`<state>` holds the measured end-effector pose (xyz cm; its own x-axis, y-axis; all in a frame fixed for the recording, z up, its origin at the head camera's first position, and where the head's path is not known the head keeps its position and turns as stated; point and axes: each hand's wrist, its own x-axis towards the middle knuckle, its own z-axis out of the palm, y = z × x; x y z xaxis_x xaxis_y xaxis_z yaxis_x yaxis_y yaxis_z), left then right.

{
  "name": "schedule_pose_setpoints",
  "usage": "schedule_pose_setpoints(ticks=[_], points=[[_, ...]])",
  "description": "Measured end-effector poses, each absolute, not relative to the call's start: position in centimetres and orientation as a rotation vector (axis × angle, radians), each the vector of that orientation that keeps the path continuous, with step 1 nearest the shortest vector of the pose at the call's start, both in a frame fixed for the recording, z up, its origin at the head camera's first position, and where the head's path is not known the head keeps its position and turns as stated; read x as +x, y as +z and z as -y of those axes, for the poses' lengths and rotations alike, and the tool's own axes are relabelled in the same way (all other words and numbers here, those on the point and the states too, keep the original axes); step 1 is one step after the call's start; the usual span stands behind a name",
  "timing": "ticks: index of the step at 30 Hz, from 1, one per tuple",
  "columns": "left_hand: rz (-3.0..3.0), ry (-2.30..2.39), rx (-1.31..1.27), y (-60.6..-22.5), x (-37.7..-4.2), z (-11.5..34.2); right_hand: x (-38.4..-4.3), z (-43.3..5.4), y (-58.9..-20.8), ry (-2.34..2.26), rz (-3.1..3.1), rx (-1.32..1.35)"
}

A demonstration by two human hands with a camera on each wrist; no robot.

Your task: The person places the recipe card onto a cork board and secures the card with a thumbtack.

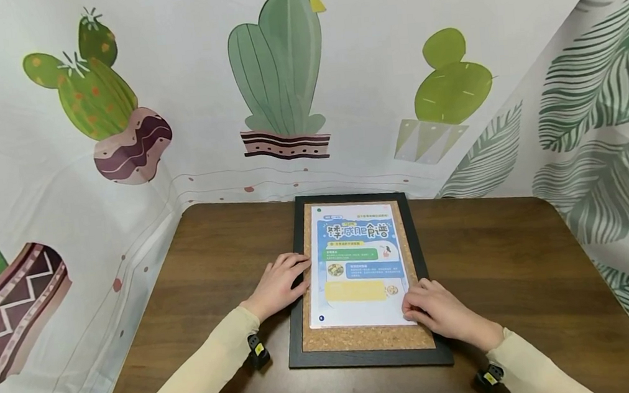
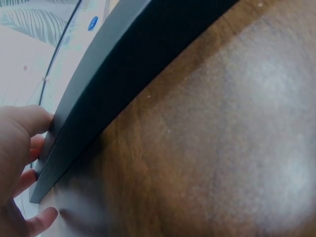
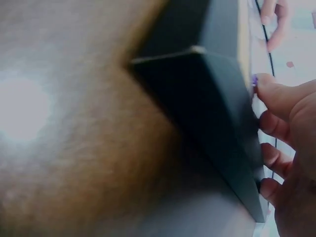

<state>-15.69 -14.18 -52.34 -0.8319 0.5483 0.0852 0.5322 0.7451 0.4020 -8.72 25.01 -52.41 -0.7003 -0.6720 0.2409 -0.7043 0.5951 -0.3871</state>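
A black-framed cork board (image 1: 361,340) lies on the table with a printed poster (image 1: 358,312) on it. Pins mark the poster's corners: a green one (image 1: 319,210) at top left and a dark blue one (image 1: 321,318) at bottom left. My left hand (image 1: 280,285) rests across the frame's left side, fingertips on the poster's left edge. At the lower right corner is my right hand (image 1: 439,310), fingers bent. In the right wrist view its thumb (image 3: 276,91) is on a small purple push pin (image 3: 255,80), mostly hidden; the other fingers lie along the frame's side.
The brown wooden table (image 1: 521,253) extends on both sides of the board. Behind it hangs a white cloth (image 1: 192,76) printed with cacti and leaves. Each wrist wears a small black camera (image 1: 258,351).
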Motion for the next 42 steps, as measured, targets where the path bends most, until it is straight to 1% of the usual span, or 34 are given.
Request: schedule_pose_setpoints(ticks=[14,22,42], points=[[-2.891,0.616,0.882,-52.1,-15.7,14.1,-9.2,-25.4,-52.9,0.913,2.787,1.124],[-2.893,0.621,0.877,-52.2,-15.6,14.2,-9.1,-25.4,-52.7,0.851,2.746,1.197],[-2.883,0.641,0.874,-51.9,-15.5,14.1,-8.9,-24.8,-51.5,0.634,2.778,1.272]])
